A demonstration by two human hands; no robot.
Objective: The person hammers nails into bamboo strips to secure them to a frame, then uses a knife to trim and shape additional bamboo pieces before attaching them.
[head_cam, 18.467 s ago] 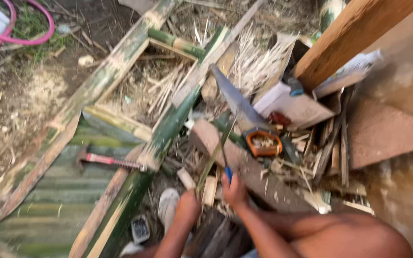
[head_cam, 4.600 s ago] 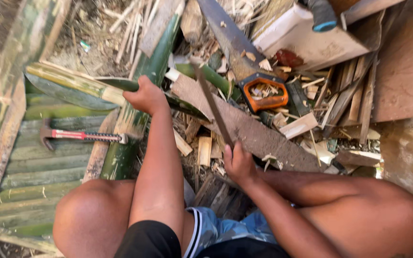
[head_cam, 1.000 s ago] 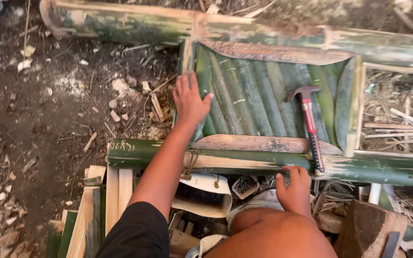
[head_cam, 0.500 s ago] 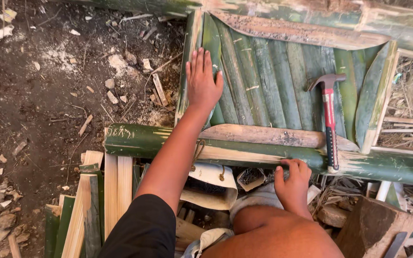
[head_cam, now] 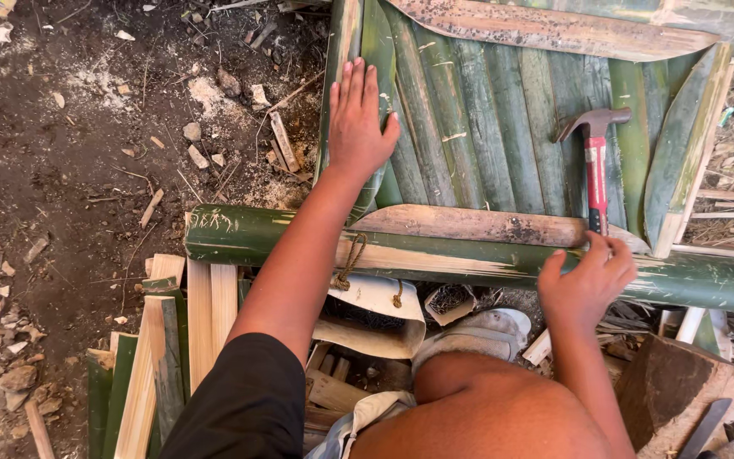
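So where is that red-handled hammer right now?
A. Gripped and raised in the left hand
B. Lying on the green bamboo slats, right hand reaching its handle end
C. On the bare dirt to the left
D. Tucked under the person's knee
B: the hammer lies flat on the green bamboo slats, with the right hand at its handle end, while the left hand presses flat on the slats.

Left arm was stretched forward and nearly straight, left hand [head_cam: 360, 119] flat, palm down, fingers together and pointing away, thumb splayed to the right. Right arm was bent close over the raised right knee; right hand [head_cam: 586, 285] was loosely curled, palm down, fingers spread slightly, gripping nothing.
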